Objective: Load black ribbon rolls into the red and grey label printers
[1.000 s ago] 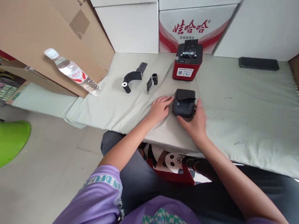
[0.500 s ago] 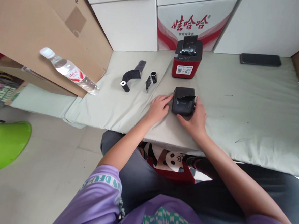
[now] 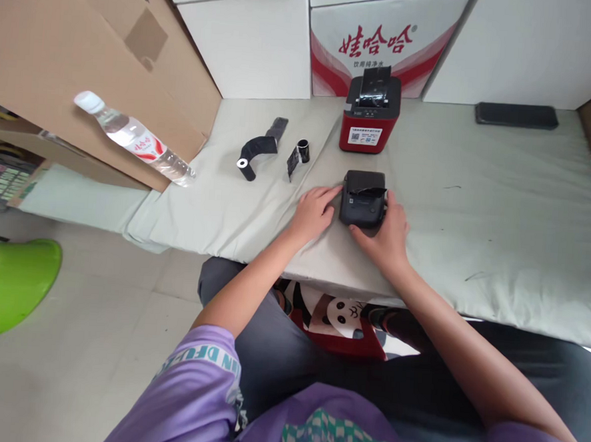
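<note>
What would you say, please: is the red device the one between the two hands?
No, the black device sits between the left hand and right hand, with the red device beyond it.

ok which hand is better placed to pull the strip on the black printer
Likely the right hand: its fingers are beside the black printer, near the right end of the strip. The left hand is at the opposite side, farther from that end.

Black printer (image 3: 359,213) — matt plastic; tablecloth (image 3: 478,185) — creased fabric.
</note>
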Motion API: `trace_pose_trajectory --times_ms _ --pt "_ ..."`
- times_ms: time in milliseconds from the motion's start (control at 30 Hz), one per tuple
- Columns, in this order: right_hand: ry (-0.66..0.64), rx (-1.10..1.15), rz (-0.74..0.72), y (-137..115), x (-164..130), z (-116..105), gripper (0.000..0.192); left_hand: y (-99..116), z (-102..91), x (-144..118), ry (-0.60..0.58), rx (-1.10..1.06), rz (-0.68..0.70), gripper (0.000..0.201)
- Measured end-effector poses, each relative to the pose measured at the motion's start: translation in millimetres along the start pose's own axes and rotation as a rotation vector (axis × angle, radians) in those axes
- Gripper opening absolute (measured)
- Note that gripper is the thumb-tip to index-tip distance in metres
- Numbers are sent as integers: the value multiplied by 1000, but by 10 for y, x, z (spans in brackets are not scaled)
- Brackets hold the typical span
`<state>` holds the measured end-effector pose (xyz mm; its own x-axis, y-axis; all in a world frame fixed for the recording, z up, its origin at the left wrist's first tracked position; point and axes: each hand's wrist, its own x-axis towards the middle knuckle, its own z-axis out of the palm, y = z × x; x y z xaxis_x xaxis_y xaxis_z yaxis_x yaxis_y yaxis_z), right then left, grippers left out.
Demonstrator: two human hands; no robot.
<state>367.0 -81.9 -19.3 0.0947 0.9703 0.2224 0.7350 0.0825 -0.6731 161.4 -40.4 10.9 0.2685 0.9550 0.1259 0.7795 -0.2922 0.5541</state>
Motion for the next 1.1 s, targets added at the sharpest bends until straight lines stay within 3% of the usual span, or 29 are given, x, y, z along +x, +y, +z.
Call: trace_pose_trajectory --times_ms 367,667,767,900,1000,1100 --pt "18 90 -26 -3 -27 -55 81 7 -13 -3 -4 -3 1 66" --pt "-8 75 -97 -4 33 -147 82 13 -12 6 -9 -6 -9 66" --pt "-7 49 -134 42 223 -254 82 20 -13 14 -18 -16 -3 66" --pt "-48 13 -46 128 755 -370 71 28 -17 21 -27 -29 -14 65" --pt "-85 86 7 211 1189 -330 66 29 -23 22 -23 -37 -13 65" --pt "-81 108 7 266 1417 -245 65 28 -28 24 -24 -44 -13 64"
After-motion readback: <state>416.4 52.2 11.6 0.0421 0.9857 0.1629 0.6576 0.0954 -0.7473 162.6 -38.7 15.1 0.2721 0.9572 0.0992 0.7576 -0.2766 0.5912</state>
